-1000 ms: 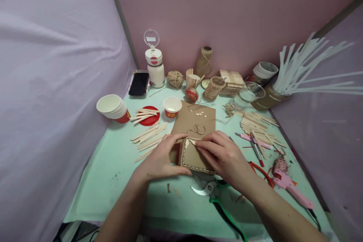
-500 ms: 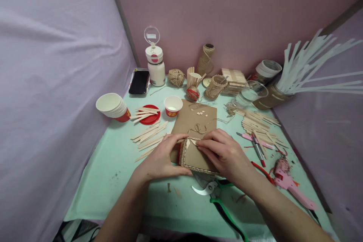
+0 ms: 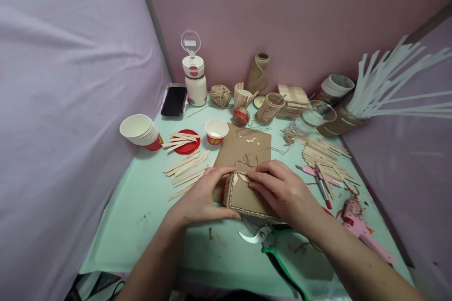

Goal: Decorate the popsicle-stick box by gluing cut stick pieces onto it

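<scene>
My left hand (image 3: 203,196) clasped the braid-edged box (image 3: 247,197) over the desk (image 3: 155,244) while my right hand (image 3: 282,188) pinched a wood sliver (image 3: 243,177) near its corner, another sliver (image 3: 236,178) beside it, most of the top bare

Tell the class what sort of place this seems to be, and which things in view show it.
Most likely a small craft corner or workspace. The pink glue gun, the loose wooden sticks and the ball of twine all suggest handicraft work.
</scene>
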A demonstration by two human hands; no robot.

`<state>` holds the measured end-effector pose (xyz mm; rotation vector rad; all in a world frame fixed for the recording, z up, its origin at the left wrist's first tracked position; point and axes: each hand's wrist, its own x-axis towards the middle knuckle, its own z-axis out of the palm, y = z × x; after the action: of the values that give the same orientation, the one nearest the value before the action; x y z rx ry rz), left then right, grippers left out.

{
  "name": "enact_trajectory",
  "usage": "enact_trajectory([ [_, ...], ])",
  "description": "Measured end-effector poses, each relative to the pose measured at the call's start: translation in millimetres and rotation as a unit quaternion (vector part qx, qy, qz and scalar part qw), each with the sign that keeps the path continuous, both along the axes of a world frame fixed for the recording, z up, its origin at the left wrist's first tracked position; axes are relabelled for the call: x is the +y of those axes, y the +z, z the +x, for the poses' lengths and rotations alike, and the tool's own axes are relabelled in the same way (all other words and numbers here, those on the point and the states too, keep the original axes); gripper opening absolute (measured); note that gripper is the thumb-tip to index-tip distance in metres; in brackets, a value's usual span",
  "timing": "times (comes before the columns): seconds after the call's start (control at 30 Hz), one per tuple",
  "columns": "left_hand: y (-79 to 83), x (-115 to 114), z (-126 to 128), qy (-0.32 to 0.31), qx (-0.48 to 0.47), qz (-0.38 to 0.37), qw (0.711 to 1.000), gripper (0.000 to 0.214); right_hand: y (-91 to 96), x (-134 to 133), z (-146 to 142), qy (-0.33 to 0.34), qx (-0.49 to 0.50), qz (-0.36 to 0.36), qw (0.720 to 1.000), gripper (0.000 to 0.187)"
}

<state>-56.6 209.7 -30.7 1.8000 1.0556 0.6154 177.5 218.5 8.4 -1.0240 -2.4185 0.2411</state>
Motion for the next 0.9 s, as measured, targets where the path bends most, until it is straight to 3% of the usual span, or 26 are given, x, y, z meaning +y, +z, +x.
enact_trajectory([
  [0.57,1.4,-0.2,0.3,-0.001,0.012,0.006,1.0,0.087,-11.4,-4.7,-2.9,-0.007,0.032,0.016,0.999,0.011],
  [0.9,0.0,-0.1,0.9,0.006,0.009,0.006,1.0,0.087,-6.0,1.5,-2.9,0.023,0.009,0.014,1.0,0.016],
])
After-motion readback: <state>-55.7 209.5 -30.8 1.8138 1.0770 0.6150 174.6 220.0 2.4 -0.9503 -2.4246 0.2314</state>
